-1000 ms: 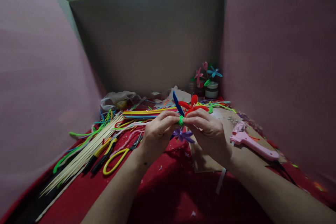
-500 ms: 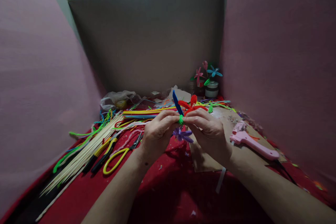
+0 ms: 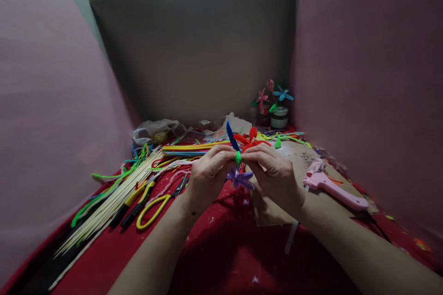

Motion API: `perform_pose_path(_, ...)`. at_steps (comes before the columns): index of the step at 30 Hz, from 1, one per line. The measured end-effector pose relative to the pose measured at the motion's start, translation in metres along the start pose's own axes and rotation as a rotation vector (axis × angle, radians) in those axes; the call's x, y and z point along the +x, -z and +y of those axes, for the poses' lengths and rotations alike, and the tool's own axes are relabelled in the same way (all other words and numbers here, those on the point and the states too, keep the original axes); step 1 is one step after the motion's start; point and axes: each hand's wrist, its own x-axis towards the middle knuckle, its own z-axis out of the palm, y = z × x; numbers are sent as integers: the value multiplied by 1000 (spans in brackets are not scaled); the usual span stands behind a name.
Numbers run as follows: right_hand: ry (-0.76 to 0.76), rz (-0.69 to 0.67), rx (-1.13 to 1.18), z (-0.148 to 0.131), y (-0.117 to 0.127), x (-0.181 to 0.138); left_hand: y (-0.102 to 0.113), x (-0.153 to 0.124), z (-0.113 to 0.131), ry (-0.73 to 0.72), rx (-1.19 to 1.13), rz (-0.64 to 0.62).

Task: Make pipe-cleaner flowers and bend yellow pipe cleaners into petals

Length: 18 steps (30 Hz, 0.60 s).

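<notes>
Both my hands meet in the middle of the view, above the red cloth. My left hand (image 3: 212,169) is closed, its thumb and fingers pinching one side of a small green pipe-cleaner piece (image 3: 238,157). From the other side my right hand (image 3: 273,170) pinches it too. A dark blue pipe-cleaner petal (image 3: 231,135) points up from between the hands. Just behind the right fingers a red pipe-cleaner flower (image 3: 252,138) shows. Below the fingertips hangs a purple pipe-cleaner flower (image 3: 238,178). How these pieces join is hidden by my fingers.
On the left lie wooden sticks (image 3: 114,207), pliers (image 3: 138,203) and yellow-handled scissors (image 3: 155,209). A pink glue gun (image 3: 334,186) rests on the cardboard (image 3: 273,209) at right. Behind are loose pipe cleaners (image 3: 190,148), a plastic bag (image 3: 152,130) and a potted flower arrangement (image 3: 278,118).
The red flower has shifted slightly down and left. Both hands keep their pinch on the green piece and have barely moved.
</notes>
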Motion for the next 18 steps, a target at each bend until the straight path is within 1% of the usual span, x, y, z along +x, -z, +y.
perform_pose_path(6, -6, 28, -8, 2, -3, -1, 1, 2, 1, 31, -14, -20)
perform_pose_path(18, -10, 17, -15, 6, -5, -5, 1, 4, -1, 6, -29, -42)
